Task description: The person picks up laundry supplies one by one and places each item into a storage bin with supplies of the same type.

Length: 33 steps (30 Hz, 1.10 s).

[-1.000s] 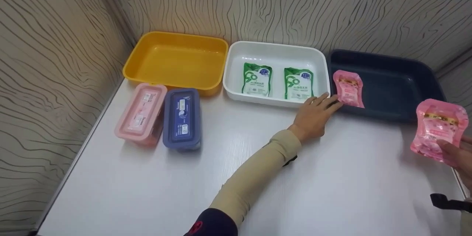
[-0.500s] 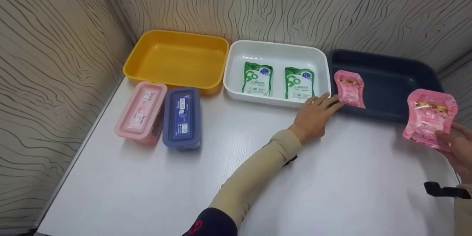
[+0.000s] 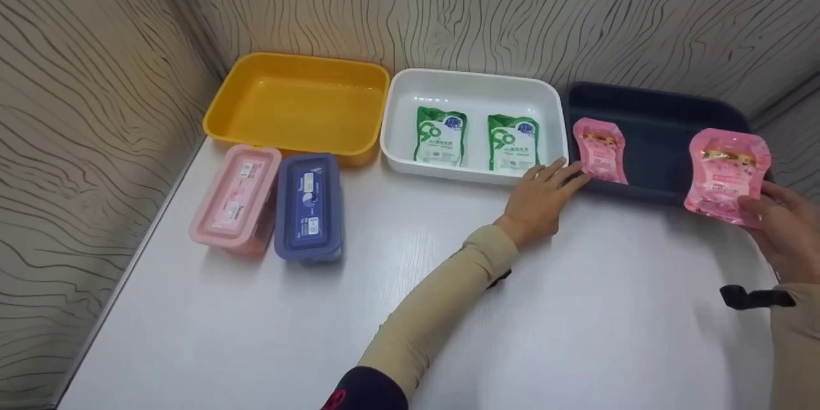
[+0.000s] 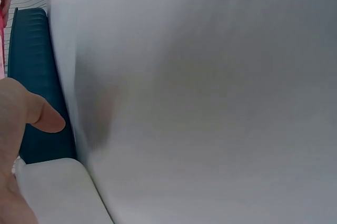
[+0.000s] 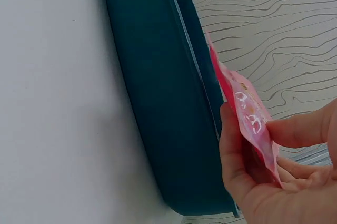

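Observation:
My right hand (image 3: 788, 224) pinches a pink pouch (image 3: 729, 173) with a gold band by its lower right corner, thumb on the front. In the head view this pouch overlaps the right part of the dark blue tray (image 3: 666, 190); the right wrist view has the pouch (image 5: 253, 116) edge-on beside the tray's rim. A second pink pouch (image 3: 601, 150) lies in the left end of that tray. My left hand (image 3: 535, 202) reaches to where the white and dark blue trays meet, fingers extended at the rims, thumb (image 4: 50, 118) held apart in the left wrist view.
The white tray (image 3: 448, 171) holds two green-and-white pouches (image 3: 441, 138). Left of it stands a yellow tray (image 3: 288, 144). In front of that are a pink lidded box (image 3: 236, 195) and a blue lidded box (image 3: 309, 205). Patterned walls rise behind the trays and at the left.
My right hand has carried its pink pouch up and left, from beside the dark blue tray to over its right part. My left hand stays at the tray rims.

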Available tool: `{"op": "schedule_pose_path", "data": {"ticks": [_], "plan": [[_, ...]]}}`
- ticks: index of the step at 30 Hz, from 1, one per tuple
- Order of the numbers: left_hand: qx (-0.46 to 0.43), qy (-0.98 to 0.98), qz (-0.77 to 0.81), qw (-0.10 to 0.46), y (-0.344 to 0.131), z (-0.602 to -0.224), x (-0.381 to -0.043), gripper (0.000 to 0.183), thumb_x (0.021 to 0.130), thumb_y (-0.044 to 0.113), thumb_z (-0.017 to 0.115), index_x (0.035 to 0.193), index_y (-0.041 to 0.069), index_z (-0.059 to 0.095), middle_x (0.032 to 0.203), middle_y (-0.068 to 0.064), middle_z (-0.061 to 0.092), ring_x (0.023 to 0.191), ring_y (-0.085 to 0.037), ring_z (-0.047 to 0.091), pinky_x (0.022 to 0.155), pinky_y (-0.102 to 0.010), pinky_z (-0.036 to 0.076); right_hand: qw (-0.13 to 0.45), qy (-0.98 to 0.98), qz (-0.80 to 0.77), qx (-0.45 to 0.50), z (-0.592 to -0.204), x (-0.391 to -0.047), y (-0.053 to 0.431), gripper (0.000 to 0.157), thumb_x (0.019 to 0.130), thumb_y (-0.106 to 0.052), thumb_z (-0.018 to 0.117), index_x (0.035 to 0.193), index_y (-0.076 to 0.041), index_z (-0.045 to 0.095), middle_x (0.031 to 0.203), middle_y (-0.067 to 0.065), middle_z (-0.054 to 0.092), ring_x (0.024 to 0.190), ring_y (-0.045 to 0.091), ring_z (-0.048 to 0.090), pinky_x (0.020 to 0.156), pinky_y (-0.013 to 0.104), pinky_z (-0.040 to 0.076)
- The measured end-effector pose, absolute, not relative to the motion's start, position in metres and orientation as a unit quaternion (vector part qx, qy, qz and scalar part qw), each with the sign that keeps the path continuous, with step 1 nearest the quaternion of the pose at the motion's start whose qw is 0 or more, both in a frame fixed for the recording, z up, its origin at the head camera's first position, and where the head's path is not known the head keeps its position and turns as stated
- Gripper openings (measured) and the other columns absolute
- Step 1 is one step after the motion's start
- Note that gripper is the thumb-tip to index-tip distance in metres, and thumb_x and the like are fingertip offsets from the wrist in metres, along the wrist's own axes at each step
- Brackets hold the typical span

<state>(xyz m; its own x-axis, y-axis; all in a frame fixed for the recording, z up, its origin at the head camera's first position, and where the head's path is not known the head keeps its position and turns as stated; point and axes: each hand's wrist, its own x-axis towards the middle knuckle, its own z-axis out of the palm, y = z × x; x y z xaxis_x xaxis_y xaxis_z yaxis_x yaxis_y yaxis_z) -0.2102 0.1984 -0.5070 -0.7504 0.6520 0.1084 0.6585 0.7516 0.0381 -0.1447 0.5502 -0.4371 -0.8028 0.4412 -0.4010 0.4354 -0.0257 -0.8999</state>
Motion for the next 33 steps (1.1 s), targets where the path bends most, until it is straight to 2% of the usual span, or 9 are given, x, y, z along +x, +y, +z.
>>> {"op": "schedule_pose_path", "data": {"ticks": [3,7,9,12,20,28,33], "plan": [[-0.349,-0.935,-0.04,0.046,0.196,-0.508,-0.209,0.076,0.105,0.03,0.062,0.171,0.033,0.025,0.18,0.009,0.018,0.167,-0.016,0.016,0.135,-0.036,0.021,0.0,-0.689,0.647,-0.326,-0.44,-0.153,0.552,0.086,0.107,-0.019,0.066,0.173,-0.03,0.012,0.111,-0.018,0.049,0.091,0.0,0.059,0.074,0.007,0.057],[-0.348,-0.936,-0.042,0.041,0.198,-0.508,-0.209,0.077,0.105,0.031,0.063,0.171,0.033,0.023,0.18,0.01,0.015,0.167,-0.016,0.015,0.135,-0.036,0.02,0.006,-0.677,0.659,-0.328,-0.442,-0.16,0.556,0.093,0.103,-0.022,0.073,0.173,-0.032,0.013,0.113,-0.018,0.05,0.096,0.001,0.059,0.083,0.008,0.056],[-0.348,-0.936,-0.041,0.037,0.198,-0.507,-0.208,0.077,0.106,0.031,0.063,0.172,0.034,0.023,0.18,0.01,0.015,0.167,-0.016,0.014,0.135,-0.036,0.019,0.011,-0.672,0.666,-0.323,-0.444,-0.162,0.557,0.095,0.101,-0.023,0.075,0.173,-0.031,0.013,0.114,-0.017,0.05,0.097,0.0,0.06,0.082,0.008,0.056],[-0.347,-0.936,-0.041,0.034,0.199,-0.507,-0.207,0.077,0.106,0.031,0.062,0.171,0.034,0.023,0.18,0.01,0.014,0.167,-0.016,0.014,0.135,-0.036,0.019,0.014,-0.682,0.657,-0.32,-0.445,-0.165,0.558,0.094,0.102,-0.023,0.074,0.173,-0.031,0.013,0.114,-0.017,0.049,0.103,0.003,0.057,0.09,0.008,0.053],[-0.344,-0.937,-0.04,0.04,0.197,-0.507,-0.209,0.077,0.106,0.032,0.063,0.171,0.034,0.023,0.18,0.01,0.015,0.167,-0.016,0.014,0.135,-0.036,0.019,0.021,-0.722,0.618,-0.311,-0.443,-0.178,0.55,0.075,0.109,-0.021,0.062,0.172,-0.028,0.021,0.112,-0.018,0.047,0.104,0.005,0.052,0.08,0.003,0.053],[-0.349,-0.936,-0.034,0.043,0.198,-0.508,-0.21,0.079,0.104,0.032,0.065,0.171,0.032,0.023,0.18,0.008,0.016,0.167,-0.017,0.015,0.135,-0.037,0.021,0.029,-0.738,0.617,-0.272,-0.442,-0.188,0.544,0.072,0.11,-0.012,0.057,0.172,-0.02,0.021,0.11,-0.014,0.051,0.094,0.007,0.051,0.071,0.006,0.053],[-0.347,-0.936,-0.031,0.045,0.198,-0.509,-0.211,0.078,0.105,0.032,0.064,0.172,0.032,0.023,0.18,0.009,0.016,0.167,-0.017,0.015,0.135,-0.037,0.022,0.014,-0.765,0.584,-0.271,-0.441,-0.196,0.542,0.072,0.11,-0.015,0.056,0.172,-0.021,0.019,0.108,-0.018,0.05,0.096,0.006,0.051,0.069,0.004,0.053]]}}
